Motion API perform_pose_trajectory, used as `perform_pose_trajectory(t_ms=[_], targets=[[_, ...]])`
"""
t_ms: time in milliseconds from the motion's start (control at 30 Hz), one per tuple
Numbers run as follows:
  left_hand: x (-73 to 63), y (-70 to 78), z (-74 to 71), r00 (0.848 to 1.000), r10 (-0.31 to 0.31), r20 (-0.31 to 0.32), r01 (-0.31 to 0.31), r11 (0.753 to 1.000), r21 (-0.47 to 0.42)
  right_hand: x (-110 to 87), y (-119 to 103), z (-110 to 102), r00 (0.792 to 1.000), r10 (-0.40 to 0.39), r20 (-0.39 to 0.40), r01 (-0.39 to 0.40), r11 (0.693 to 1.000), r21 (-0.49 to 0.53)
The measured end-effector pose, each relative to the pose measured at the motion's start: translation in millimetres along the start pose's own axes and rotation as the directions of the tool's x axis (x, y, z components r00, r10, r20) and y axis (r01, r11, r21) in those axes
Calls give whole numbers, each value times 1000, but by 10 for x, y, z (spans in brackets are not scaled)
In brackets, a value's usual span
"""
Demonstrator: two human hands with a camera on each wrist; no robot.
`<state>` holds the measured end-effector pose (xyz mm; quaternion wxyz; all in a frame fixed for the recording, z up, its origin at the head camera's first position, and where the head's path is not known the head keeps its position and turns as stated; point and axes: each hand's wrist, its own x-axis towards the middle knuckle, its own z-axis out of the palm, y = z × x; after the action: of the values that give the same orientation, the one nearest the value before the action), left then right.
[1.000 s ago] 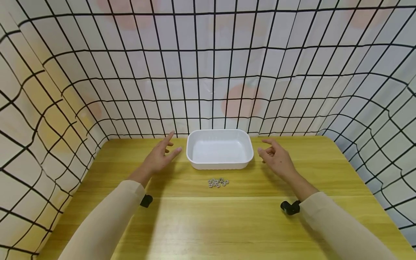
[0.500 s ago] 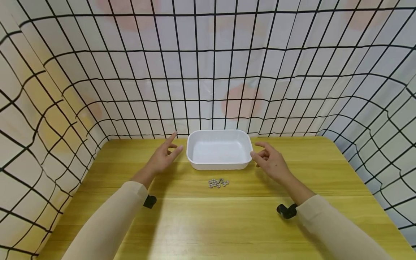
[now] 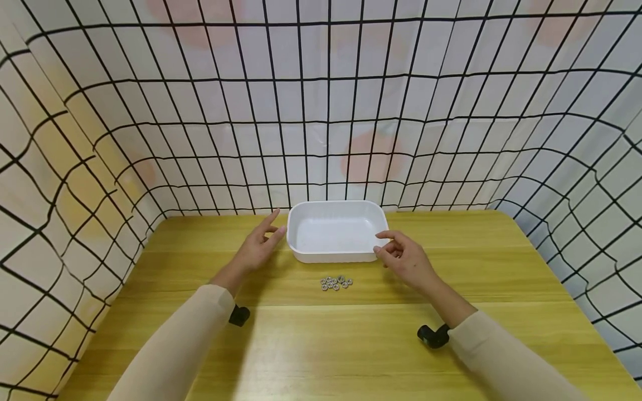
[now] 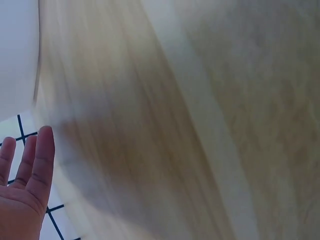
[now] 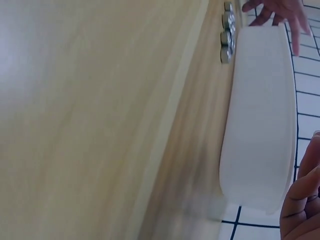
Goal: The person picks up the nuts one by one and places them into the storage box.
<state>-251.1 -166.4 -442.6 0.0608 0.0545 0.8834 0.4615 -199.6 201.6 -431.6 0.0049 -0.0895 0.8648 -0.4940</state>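
Observation:
A white rectangular tray with rounded corners stands near the back of the wooden table, and nothing lies in it. In front of it sits a small cluster of several silver metal nuts, seen edge-on in the right wrist view. My left hand is beside the tray's left end, index finger extended and thumb close to the rim. At the front right corner is my right hand, its thumb and index fingertip overlapping the rim in the head view, with the other fingers loosely bent. Neither hand holds anything.
A black wire grid with pale cloth behind it rises along the table's back and both sides. Black devices are worn at both wrists. The wooden tabletop extends toward the front.
My right hand has moved left and toward me, from beside the tray to its front right corner. My left hand has shifted slightly right, closer to the tray. Tray and nuts stay put.

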Motion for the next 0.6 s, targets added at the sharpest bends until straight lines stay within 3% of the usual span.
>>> perform_pose_trajectory(t_ms=[300,600], targets=[[-10,-12,84,1000,-4,-20,2,998,-55,-61,-29,166,1000,-8,14,7,999,39],[-21,-26,215,998,-60,-35,51,974,-221,-87,4,333,999,13,32,-15,999,48]])
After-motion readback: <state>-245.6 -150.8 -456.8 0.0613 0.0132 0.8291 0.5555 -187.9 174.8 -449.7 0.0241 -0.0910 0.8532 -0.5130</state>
